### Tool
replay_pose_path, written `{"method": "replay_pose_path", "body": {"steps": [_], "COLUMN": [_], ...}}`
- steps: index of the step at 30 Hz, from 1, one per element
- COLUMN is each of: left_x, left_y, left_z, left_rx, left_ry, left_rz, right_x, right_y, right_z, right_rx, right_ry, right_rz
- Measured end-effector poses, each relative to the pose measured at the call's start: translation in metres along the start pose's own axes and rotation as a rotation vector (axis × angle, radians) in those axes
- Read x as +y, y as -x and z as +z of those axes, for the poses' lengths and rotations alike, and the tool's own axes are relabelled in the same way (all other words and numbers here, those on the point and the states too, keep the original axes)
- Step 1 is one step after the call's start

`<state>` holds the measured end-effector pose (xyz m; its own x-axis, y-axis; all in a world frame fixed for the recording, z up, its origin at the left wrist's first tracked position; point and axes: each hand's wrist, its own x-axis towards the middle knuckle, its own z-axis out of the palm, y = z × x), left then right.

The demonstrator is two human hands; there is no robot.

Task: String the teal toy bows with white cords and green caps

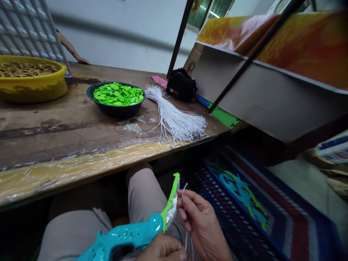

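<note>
My right hand (202,221) pinches a thin white string (186,239) between thumb and fingertips, with a short end sticking up above them. My left hand (165,249), partly cut off by the lower edge, has its fingers curled where the string runs down to its fingertips. Behind the hands, over my lap, lies a turquoise plastic toy piece (127,233), shaped like a toy gun or crossbow body. From its rounded end rises a narrow bright green arm (170,201) with shiny silver wrapping (172,212) along it, close beside my right fingertips.
On the worktable (54,134) stand a dark bowl of green plastic pieces (118,95) and a yellow tub (32,87) of tan rings. A bundle of white strings (179,117) lies near its edge. Right, below, a blue crate (233,232) holds turquoise-green toys (244,195). Another person's arm (69,47) rests behind.
</note>
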<state>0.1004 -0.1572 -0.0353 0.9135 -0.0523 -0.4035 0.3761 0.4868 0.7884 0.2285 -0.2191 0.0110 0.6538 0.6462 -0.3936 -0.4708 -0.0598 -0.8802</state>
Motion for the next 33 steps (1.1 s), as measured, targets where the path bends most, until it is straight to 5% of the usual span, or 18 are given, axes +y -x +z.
{"method": "replay_pose_path", "body": {"steps": [3,6,10,13,17,22,26,33], "left_x": [0.018,0.035,0.041,0.037,0.038,0.058,0.071,0.074], "left_y": [-0.007,-0.036,-0.086,-0.102,-0.096,-0.083,-0.079,-0.077], "left_z": [-0.019,-0.045,-0.065,-0.062,-0.049,-0.036,-0.031,-0.023], "left_rx": [0.313,0.584,0.382,0.28,0.295,0.169,0.19,0.228], "left_ry": [-0.156,0.065,0.324,0.46,0.548,0.537,0.496,0.448], "left_rz": [0.221,0.258,0.078,0.086,0.238,0.424,0.466,0.462], "right_x": [-0.013,-0.028,-0.034,-0.031,-0.031,-0.033,-0.027,-0.023], "right_y": [-0.01,-0.022,-0.038,-0.045,-0.043,-0.04,-0.044,-0.041], "right_z": [-0.016,-0.027,-0.025,-0.019,-0.013,-0.006,-0.006,-0.006], "right_rx": [-0.028,-0.062,-0.038,-0.005,0.042,0.078,0.126,0.205], "right_ry": [0.221,0.509,0.736,0.805,0.926,1.143,1.238,1.319], "right_rz": [-0.17,-0.32,-0.403,-0.469,-0.618,-0.876,-1.027,-1.081]}}
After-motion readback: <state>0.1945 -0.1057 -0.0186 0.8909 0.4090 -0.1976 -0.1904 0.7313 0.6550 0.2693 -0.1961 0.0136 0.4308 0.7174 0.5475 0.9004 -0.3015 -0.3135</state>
